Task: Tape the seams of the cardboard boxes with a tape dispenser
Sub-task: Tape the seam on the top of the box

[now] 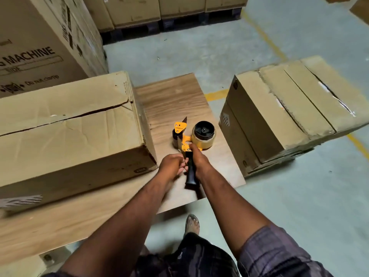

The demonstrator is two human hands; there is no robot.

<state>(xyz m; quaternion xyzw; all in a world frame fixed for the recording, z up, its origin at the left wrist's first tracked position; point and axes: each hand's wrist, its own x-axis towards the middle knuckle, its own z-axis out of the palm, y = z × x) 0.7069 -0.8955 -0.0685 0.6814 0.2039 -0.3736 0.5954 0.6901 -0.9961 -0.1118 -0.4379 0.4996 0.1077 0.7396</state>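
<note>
A yellow tape dispenser [184, 139] with a roll of brown tape [203, 136] and a black handle lies on a wooden table [171, 96]. My right hand [199, 161] grips the handle, its thumb up by the yellow frame. My left hand [172, 163] has its fingers curled around the same handle from the left. A long cardboard box [65, 134] with an open, cracked top seam lies on the table to the left. A second cardboard box [289, 110], with tape strips across its top, stands on the floor at the right.
A large printed carton [40, 37] stands behind the left box. Several more cartons [159, 9] sit on pallets at the back. Yellow floor lines [263, 35] run along the grey concrete floor. My foot [192, 223] shows below the table's front edge.
</note>
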